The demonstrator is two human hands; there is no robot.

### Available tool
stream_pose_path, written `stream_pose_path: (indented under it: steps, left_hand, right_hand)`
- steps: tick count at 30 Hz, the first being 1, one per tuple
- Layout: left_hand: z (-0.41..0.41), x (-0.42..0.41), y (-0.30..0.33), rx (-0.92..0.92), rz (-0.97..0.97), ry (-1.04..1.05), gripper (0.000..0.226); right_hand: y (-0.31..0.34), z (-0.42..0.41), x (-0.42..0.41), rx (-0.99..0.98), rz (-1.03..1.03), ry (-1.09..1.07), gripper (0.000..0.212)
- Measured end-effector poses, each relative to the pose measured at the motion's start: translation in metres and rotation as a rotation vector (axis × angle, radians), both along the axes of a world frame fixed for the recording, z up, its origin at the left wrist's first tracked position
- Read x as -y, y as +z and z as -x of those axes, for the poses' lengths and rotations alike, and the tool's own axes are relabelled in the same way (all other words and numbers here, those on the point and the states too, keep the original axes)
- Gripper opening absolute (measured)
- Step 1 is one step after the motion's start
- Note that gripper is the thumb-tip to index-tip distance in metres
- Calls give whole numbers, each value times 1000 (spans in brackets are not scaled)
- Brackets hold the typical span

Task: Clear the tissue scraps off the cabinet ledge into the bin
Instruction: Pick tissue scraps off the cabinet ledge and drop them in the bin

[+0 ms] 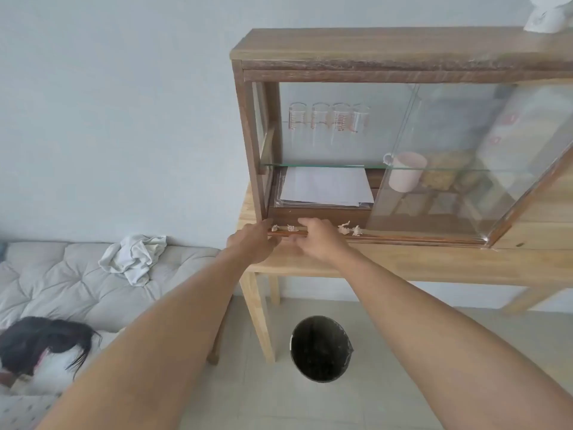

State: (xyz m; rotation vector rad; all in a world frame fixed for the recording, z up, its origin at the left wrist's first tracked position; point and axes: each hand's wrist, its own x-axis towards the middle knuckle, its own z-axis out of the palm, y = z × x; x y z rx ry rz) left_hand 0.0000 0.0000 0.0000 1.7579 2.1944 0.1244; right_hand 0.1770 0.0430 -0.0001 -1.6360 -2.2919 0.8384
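Several small white tissue scraps lie along the cabinet ledge (403, 235): one at the left (274, 227), one beside it (290, 228), and two further right (344, 228) (357, 231). My left hand (252, 242) rests cupped at the ledge's left end, just below the leftmost scrap. My right hand (316, 238) reaches onto the ledge between the scrap groups, fingers bent at the second scrap; whether it grips anything is hidden. The black bin (321, 349) stands on the floor below, under the table's front edge.
The glass-fronted wooden cabinet (387, 57) sits on a light wooden table (434, 262), with papers (325, 186), a pink mug (404, 175) and glasses inside. A grey sofa (77, 283) with a white cloth (133, 257) is at left. A person lies at lower left.
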Motion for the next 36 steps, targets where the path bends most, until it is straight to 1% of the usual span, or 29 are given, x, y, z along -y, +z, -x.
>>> stream_pose_path:
  steps: [2, 4, 7, 9, 12, 17, 22, 27, 33, 36]
  left_hand:
    - [1, -6, -3, 15, -43, 34, 47]
    - [1, -9, -9, 34, -46, 60, 41]
    - [3, -14, -15, 50, -85, 83, 35]
    - [5, -17, -19, 27, -132, 93, 30]
    - [5, -21, -25, -7, -199, 90, 26]
    - [4, -22, -31, -27, -271, 101, 26]
    - [3, -10, -32, -21, -327, 111, 28]
    - [-2, 12, -22, 12, -324, 120, 30]
    - [-19, 49, -18, 81, -313, 81, 27]
    - [-30, 69, -24, 106, -313, 47, 27]
  right_hand:
    - [-4, 5, -7, -39, 6, -39, 65]
    - [-8, 8, -9, -37, 19, -47, 58]
    - [-13, 11, -14, -57, -6, -66, 42]
    - [-15, 11, -14, -72, -46, -96, 32]
    - [-16, 11, -13, -97, -88, -114, 24]
    - [-17, 14, -13, -142, -104, -150, 22]
    - [-19, 6, -8, -226, -99, -212, 20]
    - [-15, -9, 12, -258, -118, -243, 19]
    - [-14, -35, 51, -237, -125, -276, 20]
    - [-25, -52, 73, -286, -105, -321, 20]
